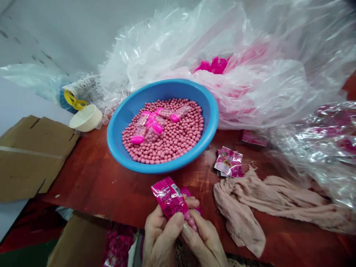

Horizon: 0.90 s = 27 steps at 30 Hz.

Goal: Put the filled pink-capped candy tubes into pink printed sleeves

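Both my hands meet at the bottom centre over the red table edge. My left hand (160, 237) pinches a shiny pink foil packet (168, 196) with thumb and fingers. My right hand (204, 241) is closed on the packet's lower end, where a small clear tube of pink beads (191, 221) shows between the fingers. Beyond them stands a blue basin (122, 122) full of small pink beads (178, 139), with several pink-capped clear tubes (154, 128) lying on top.
More pink packets (229, 162) lie right of the basin, beside a crumpled beige cloth (250, 202). Heaps of clear plastic bags (250, 74) fill the back and right. A cream bowl (86, 118) and cardboard boxes (30, 155) sit at left.
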Motion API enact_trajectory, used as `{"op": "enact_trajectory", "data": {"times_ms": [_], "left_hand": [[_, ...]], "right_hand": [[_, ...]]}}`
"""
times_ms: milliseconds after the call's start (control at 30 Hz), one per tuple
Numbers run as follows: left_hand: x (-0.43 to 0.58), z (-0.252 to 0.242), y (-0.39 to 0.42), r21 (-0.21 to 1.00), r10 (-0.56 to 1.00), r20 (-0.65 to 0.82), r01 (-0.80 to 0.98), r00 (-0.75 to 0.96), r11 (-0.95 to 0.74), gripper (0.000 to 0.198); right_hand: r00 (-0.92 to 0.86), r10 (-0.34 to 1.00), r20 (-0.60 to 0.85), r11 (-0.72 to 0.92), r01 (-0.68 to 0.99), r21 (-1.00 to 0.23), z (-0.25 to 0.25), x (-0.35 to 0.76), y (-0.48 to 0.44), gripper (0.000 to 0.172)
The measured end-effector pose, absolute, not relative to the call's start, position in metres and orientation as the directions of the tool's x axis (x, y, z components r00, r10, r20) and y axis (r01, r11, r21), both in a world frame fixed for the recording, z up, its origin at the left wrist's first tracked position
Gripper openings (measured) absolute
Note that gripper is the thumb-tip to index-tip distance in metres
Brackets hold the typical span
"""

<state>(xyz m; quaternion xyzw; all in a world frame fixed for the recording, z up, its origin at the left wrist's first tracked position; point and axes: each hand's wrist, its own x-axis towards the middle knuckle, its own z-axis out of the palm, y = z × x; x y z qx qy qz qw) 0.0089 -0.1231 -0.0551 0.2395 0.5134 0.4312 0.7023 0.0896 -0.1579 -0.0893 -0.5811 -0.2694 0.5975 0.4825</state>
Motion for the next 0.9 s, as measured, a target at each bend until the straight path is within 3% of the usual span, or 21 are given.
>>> {"op": "enact_trajectory", "data": {"times_ms": [233,367,633,767,900], "left_hand": [[-0.002,-0.051,-0.12,0.776,0.858,-0.454,-0.366,0.242,0.514,0.023],[0.0,-0.057,-0.119,0.746,0.875,-0.441,-0.461,0.198,0.48,0.019],[0.006,-0.071,-0.116,0.679,0.833,-0.541,-0.524,0.116,0.514,0.017],[0.008,-0.069,-0.111,0.663,0.79,-0.612,-0.514,0.045,0.544,0.018],[0.007,-0.067,-0.106,0.712,0.809,-0.587,-0.486,-0.015,0.507,0.025]], "right_hand": [[0.106,0.934,-0.34,-0.301,-0.275,-0.913,-0.084,0.096,-0.15,0.044],[0.104,0.953,-0.284,-0.251,-0.25,-0.935,-0.085,0.096,-0.148,0.043],[0.141,0.909,-0.393,-0.364,-0.193,-0.911,-0.096,0.093,-0.153,0.058],[0.11,0.927,-0.358,-0.313,-0.3,-0.901,-0.102,0.093,-0.152,0.06],[0.074,0.949,-0.308,-0.256,-0.392,-0.884,-0.106,0.096,-0.146,0.055]]}}
